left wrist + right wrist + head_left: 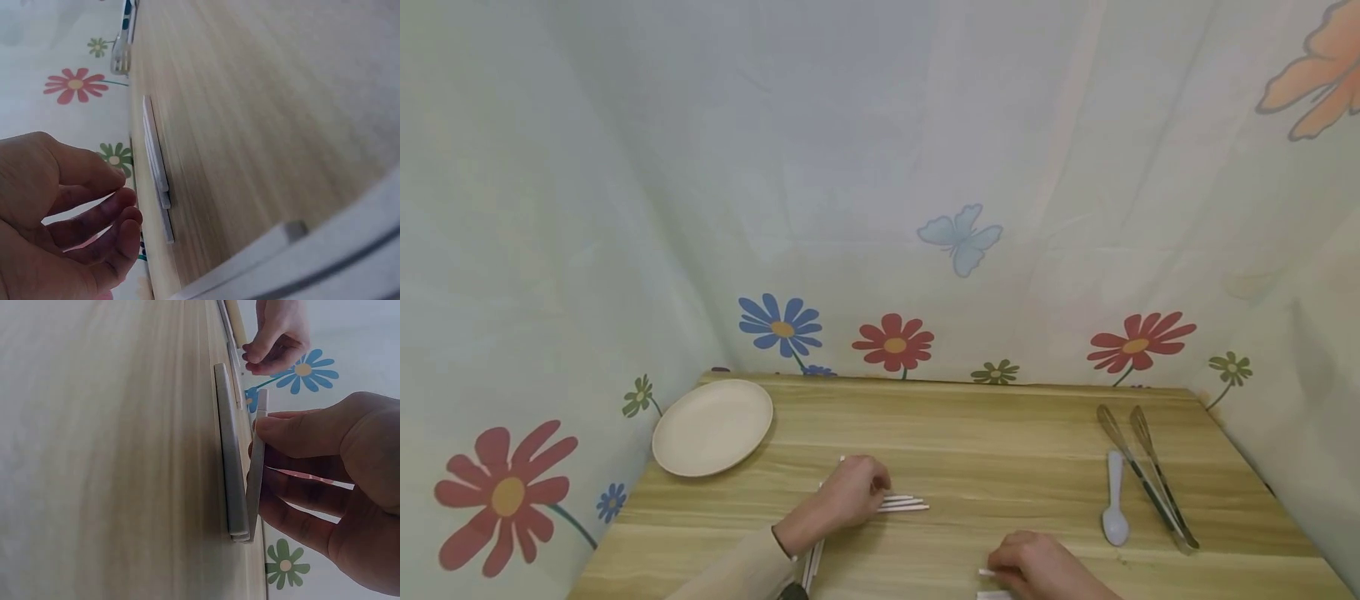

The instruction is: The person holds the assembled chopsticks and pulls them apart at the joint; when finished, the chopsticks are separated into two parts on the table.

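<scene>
Sticks (230, 456) lie just beside the right grip (1037, 567), which pinches one stick (255, 481); letting its end drag could scatter them. The left grip (853, 492), loosely curled, holds nothing.

Right hand (375, 481) pinching a pale stick (257, 472), another stick (230, 462) close beside it on a wooden table (125, 456), left hand (282, 339) farther off, flowered cloth (365, 340) behind.
</scene>
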`<state>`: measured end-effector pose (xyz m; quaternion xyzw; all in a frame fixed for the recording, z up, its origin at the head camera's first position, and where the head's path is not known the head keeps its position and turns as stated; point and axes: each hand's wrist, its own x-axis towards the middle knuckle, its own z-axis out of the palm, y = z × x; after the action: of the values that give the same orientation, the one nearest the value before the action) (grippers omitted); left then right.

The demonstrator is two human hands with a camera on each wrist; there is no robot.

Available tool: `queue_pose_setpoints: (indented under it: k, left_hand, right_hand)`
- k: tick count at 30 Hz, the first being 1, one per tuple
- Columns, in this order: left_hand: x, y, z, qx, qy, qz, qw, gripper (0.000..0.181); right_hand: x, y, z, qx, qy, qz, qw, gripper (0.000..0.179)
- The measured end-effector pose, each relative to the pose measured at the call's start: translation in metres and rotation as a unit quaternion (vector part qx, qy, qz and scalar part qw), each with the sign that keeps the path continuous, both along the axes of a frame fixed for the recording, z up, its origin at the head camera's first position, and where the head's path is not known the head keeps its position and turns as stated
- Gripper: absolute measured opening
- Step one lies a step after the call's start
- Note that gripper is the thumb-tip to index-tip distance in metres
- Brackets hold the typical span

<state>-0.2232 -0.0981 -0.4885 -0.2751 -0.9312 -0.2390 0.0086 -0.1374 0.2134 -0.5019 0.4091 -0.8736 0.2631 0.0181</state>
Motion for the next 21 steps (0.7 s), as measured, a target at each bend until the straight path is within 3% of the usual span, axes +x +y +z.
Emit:
queue_pose_setpoints:
  k: [10,21]
  left_hand:
    - [0.011,-0.011,0.004,0.004,-0.014,0.028,0.9995,0.011]
    - [0.026,-0.018,0.001,0.011,0.037,0.040,0.9984,0.007]
  right_hand:
    - [-0.003,0.002,-0.005,0.005,0.028,0.025,0.9993,0.007]
    - [-0.005,0.000,-0.007,0.012,0.058,0.040,0.9975,0.008]
